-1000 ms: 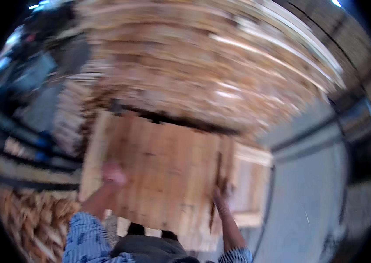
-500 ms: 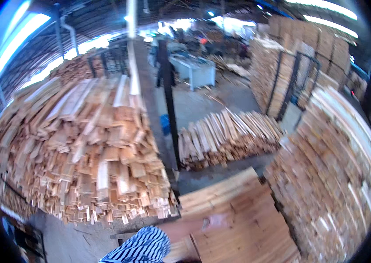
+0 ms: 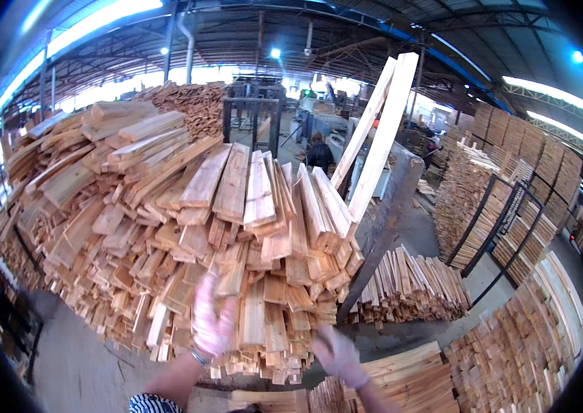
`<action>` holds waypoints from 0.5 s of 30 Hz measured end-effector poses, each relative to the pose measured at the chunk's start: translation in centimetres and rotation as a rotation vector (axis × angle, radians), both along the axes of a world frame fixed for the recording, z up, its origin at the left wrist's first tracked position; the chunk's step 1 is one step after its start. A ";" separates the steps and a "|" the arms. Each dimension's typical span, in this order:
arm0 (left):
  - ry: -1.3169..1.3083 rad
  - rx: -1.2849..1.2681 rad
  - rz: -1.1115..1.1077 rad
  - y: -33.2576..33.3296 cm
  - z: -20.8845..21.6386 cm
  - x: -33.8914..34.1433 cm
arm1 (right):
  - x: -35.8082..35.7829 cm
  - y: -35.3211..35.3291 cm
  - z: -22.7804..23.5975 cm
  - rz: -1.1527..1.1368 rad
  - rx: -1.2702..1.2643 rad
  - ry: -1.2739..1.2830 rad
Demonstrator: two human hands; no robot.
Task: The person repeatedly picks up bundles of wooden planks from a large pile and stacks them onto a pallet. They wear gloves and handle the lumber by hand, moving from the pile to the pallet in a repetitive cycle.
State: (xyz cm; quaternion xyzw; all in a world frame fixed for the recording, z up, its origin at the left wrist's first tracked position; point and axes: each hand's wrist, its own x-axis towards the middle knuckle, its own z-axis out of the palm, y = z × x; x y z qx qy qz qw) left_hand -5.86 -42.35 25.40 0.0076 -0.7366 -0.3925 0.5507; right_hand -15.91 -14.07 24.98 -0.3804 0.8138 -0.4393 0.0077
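Wooden boards (image 3: 198, 241) lie heaped in front of us, a metal post (image 3: 384, 217) at their right side presumably keeping them from spilling. Our left hand (image 3: 212, 320) is up before the board ends, fingers apart, gripping nothing we can see; our right hand (image 3: 339, 356) is blurred, its grip something we cannot tell.

On my feed, the grey floor (image 3: 85, 375) carries the lumber. A big, uneven heap of boards (image 3: 205, 182) rises over it, its underside hidden from me. To its right I see a low pile of boards (image 3: 408, 282) lying on the floor, and beyond that a tall stack (image 3: 467, 199) standing there too
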 end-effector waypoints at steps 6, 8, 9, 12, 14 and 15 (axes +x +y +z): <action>-0.631 -0.507 0.647 -13.1 14.0 -1.5 | -9.3 -17.6 16.8 -0.045 -0.039 0.019; -0.901 -0.568 0.603 -13.1 16.2 -3.4 | -14.4 -20.5 16.7 -0.034 0.051 -0.175; -0.996 -0.595 0.552 -12.4 16.6 -5.0 | -13.9 -20.6 17.4 -0.116 0.155 -0.147; -0.809 -0.724 0.631 -14.0 15.4 -6.1 | -10.4 -24.9 18.4 -0.213 0.183 -0.187; -0.907 -0.608 0.514 -13.8 17.2 -6.8 | -11.1 -26.0 19.2 -0.126 0.116 -0.373; -0.948 -0.544 0.443 -13.3 18.2 -7.7 | -12.2 -26.0 19.7 -0.096 0.085 -0.456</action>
